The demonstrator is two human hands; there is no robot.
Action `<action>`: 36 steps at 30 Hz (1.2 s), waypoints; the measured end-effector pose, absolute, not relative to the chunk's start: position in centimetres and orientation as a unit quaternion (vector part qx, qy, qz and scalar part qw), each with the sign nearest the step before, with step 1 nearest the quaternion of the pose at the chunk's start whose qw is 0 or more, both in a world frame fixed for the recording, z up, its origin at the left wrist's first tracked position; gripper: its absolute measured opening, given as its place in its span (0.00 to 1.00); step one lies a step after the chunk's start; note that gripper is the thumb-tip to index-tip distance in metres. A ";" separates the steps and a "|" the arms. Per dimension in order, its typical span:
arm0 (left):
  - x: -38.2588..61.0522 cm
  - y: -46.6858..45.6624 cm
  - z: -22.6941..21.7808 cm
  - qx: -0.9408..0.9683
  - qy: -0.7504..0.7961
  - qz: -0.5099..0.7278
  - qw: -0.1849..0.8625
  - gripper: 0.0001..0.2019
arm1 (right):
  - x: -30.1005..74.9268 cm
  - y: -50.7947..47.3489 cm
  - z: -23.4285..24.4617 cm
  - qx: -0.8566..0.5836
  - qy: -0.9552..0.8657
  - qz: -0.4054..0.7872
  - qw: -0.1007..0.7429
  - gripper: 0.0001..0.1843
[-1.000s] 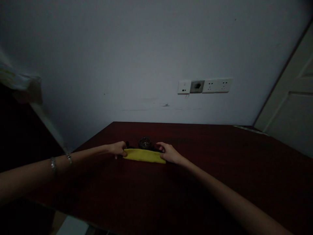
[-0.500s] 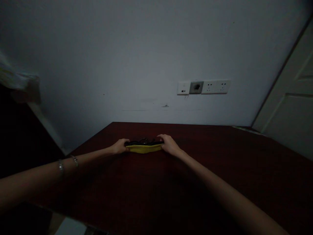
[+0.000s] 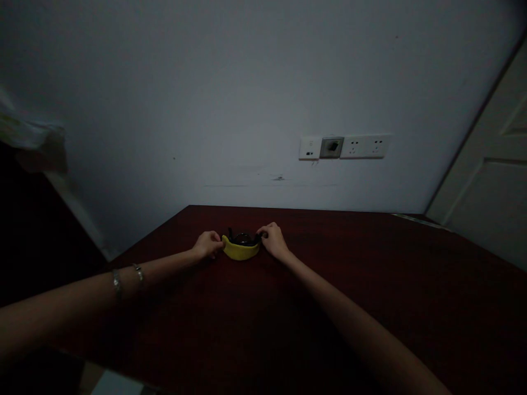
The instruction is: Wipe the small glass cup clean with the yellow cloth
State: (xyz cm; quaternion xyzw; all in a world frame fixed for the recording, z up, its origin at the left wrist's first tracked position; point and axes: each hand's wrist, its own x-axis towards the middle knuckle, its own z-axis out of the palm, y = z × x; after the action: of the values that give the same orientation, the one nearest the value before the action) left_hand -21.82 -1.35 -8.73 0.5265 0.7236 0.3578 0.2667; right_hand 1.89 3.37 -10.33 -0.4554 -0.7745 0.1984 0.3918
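A curved yellow-and-black band [image 3: 241, 253] is on the dark red table, bowed toward me, with its yellow face on my side. Behind the yellow strip shows a dark, shiny round piece [image 3: 243, 238]; the dim light hides what kind of thing it is. My left hand [image 3: 208, 244] is closed, its thumb and fingers pinching the band's left end. At the opposite end my right hand [image 3: 273, 240] has its fingers bent around the black tip. Two silvery bracelets [image 3: 117, 281] circle my left wrist.
The dark red table [image 3: 349, 285] runs back to a pale wall [image 3: 239, 99]. Wall sockets [image 3: 364, 147] sit above its far edge, and a panelled door [image 3: 489, 181] stands at the right. A pale object [image 3: 117, 383] shows below the table's near left edge.
Both hands have come closer together. The band, held nearly straight before, now curves with its ends turned up and away from me.
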 end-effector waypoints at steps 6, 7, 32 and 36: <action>-19.6 -1.1 -10.0 0.500 0.694 0.437 0.279 0.07 | -0.3 4.1 -11.7 -0.456 -0.717 0.299 0.434 0.09; -19.4 -1.1 -10.2 0.495 0.695 0.446 0.271 0.08 | -0.6 4.2 -11.8 -0.458 -0.706 0.313 0.439 0.09; -14.6 1.8 -11.4 0.390 0.662 0.577 0.277 0.21 | -5.9 3.0 -12.7 -0.490 -0.498 0.443 0.561 0.22; -13.6 1.7 -11.2 0.348 0.658 0.613 0.264 0.21 | -6.1 2.8 -12.3 -0.506 -0.484 0.438 0.564 0.22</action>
State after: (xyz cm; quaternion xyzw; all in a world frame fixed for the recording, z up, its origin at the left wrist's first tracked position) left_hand -13.61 1.75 -11.20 0.3475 0.6584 0.6133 0.2638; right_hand -6.15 2.77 -12.30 -0.5057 -0.4844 0.4375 0.5641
